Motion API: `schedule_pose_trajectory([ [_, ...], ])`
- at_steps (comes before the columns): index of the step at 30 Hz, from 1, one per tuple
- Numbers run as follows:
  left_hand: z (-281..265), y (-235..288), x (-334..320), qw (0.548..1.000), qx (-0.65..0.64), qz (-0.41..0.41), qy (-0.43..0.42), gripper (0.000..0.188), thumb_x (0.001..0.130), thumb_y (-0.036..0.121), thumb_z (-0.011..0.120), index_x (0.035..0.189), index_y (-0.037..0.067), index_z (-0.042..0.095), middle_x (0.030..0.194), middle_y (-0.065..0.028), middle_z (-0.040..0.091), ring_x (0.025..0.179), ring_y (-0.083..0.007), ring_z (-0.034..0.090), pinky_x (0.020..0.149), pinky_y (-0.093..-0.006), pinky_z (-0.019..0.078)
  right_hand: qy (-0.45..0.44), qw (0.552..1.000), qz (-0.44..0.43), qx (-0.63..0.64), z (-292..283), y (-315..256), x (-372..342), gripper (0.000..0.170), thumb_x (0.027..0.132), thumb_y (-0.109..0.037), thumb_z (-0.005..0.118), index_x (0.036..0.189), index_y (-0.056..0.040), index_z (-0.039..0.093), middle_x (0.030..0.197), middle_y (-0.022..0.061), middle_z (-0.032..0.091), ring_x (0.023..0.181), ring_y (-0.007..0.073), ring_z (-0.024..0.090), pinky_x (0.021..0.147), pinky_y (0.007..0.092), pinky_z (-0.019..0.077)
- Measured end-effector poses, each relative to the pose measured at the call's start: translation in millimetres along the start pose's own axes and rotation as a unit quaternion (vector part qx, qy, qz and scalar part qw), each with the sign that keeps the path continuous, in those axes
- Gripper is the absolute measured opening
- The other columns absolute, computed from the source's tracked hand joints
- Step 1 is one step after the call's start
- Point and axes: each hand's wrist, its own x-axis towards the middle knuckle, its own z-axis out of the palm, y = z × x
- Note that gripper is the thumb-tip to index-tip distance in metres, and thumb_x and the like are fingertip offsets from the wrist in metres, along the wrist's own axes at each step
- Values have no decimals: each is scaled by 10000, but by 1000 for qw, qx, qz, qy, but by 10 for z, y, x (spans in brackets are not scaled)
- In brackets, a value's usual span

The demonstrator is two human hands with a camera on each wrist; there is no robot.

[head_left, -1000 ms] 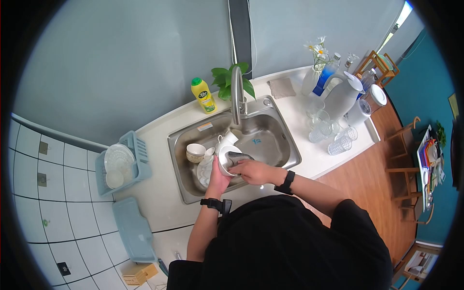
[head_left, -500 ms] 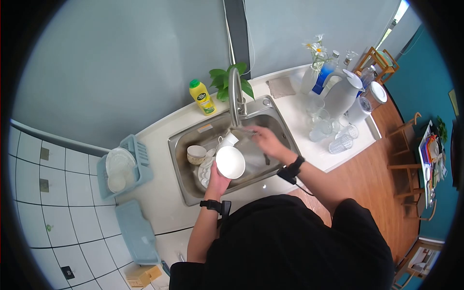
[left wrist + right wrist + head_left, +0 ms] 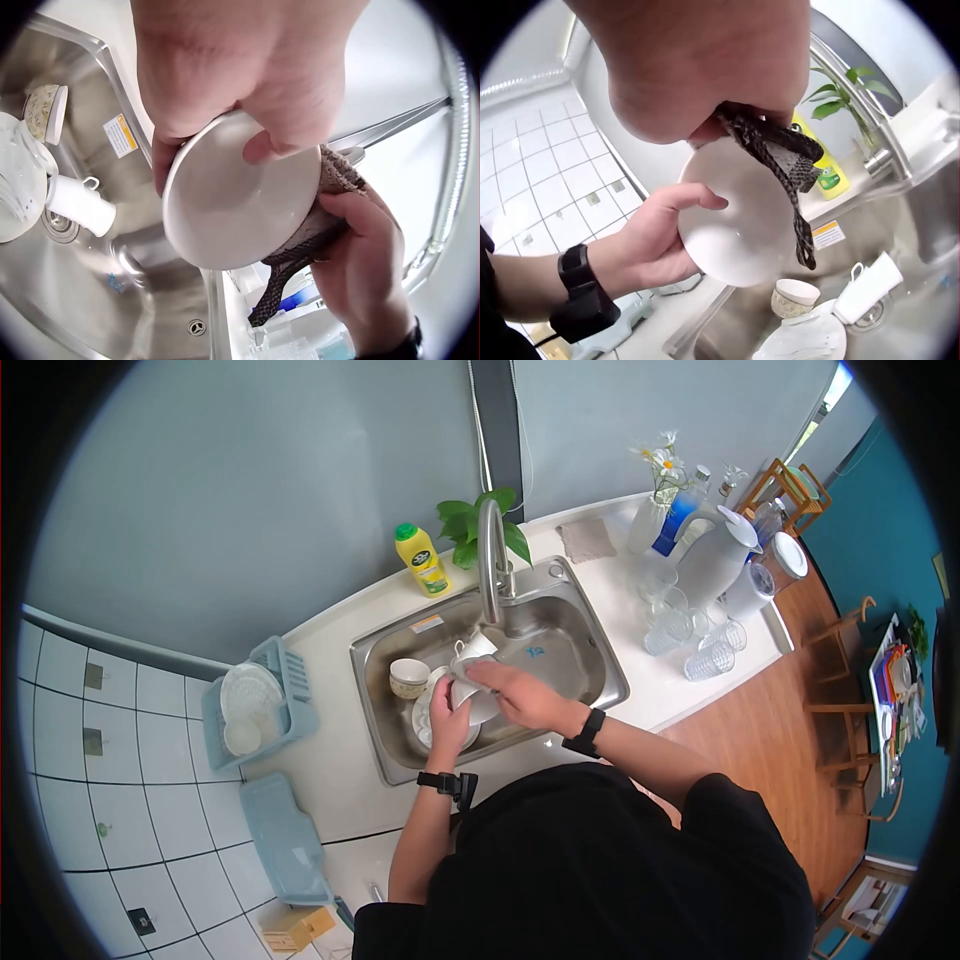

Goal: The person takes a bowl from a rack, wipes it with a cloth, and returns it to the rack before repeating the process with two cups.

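Note:
Over the sink, my left hand (image 3: 449,718) grips a white bowl (image 3: 225,202) by its rim, with the thumb inside the bowl and the other fingers behind it. The bowl is tilted, its hollow facing the left wrist camera. My right hand (image 3: 528,698) holds a dark mesh dishcloth (image 3: 780,154) against the far rim and outer side of the bowl. One loose end of the cloth dangles past the rim. Below the hands lie stacked white plates (image 3: 802,345), a white mug (image 3: 868,287) and a patterned bowl (image 3: 793,298).
A steel faucet (image 3: 490,555) arches over the sink (image 3: 600,695). Behind it stand a yellow cleaner bottle (image 3: 422,560) and a plant (image 3: 460,525). Several glasses (image 3: 668,630) and a pitcher (image 3: 712,563) occupy the right counter. A blue dish rack (image 3: 292,670) holds plates at left.
The right hand first had the cloth inside the bowl, swung away toward the faucet, then came back to the bowl's outer side. The left hand has tipped the bowl over from facing up.

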Motion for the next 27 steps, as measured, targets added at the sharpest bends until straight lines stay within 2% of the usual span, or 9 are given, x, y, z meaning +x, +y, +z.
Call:
schedule_pose_trajectory([
  [1,28,40,-4,1000,-1,0,3,444,829,-67,524,1265,15,537,1245,-94,579,1161,-182,547,1021,-323,416,-2,1000,-1,1,0,-2,-38,594,786,65,455,1374,-3,496,1309,205,586,1282,368,507,1096,419,392],
  [4,112,112,-31,992,-86,5,90,408,916,23,492,1324,17,497,1310,-131,535,1235,-222,495,1075,-345,372,56,978,169,107,34,7,-115,577,839,47,400,1412,6,461,1314,222,582,1259,385,529,1080,381,396],
  [6,149,124,-8,988,-119,2,101,404,928,32,490,1332,13,479,1323,-131,528,1245,-225,489,1084,-352,365,74,894,335,289,84,67,-122,565,869,24,366,1428,9,441,1312,248,574,1230,389,554,1055,363,410],
  [7,156,119,5,982,-150,-1,113,401,941,41,487,1340,8,461,1337,-131,521,1255,-227,483,1093,-360,358,75,893,336,289,100,74,-126,565,869,24,366,1428,9,441,1312,248,574,1230,389,554,1055,363,410],
  [13,139,96,140,996,50,-9,77,373,977,110,468,1323,-23,511,1210,-193,625,1150,-279,594,1014,-368,436,116,965,225,72,9,-6,-16,546,851,35,426,1395,11,474,1313,257,571,1246,392,529,1054,381,414],
  [16,103,164,167,975,199,81,47,346,937,91,526,1261,-27,553,1159,-215,654,1106,-326,629,966,-392,469,95,989,101,-46,-2,23,44,562,817,30,496,1378,1,492,1356,220,554,1279,375,505,1090,412,393],
  [18,81,181,190,944,326,22,-46,313,879,43,575,1183,-33,581,1133,-235,658,1063,-369,644,909,-411,495,-22,982,-12,-188,18,-29,64,590,784,7,554,1372,-14,501,1398,182,530,1315,339,487,1118,446,372],
  [22,187,169,132,950,311,39,0,290,842,4,599,1129,-33,576,1124,-235,658,1014,-380,657,862,-418,507,-44,972,-39,-227,58,-153,69,615,763,-7,590,1372,-28,508,1446,146,493,1350,317,459,1136,453,351],
  [27,177,115,156,988,141,33,58,324,889,5,577,1210,-16,536,1113,-155,641,1041,-281,646,855,-374,526,77,990,8,-120,-26,-46,18,562,788,48,537,1347,2,498,1412,218,486,1343,369,439,1135,466,341],
])
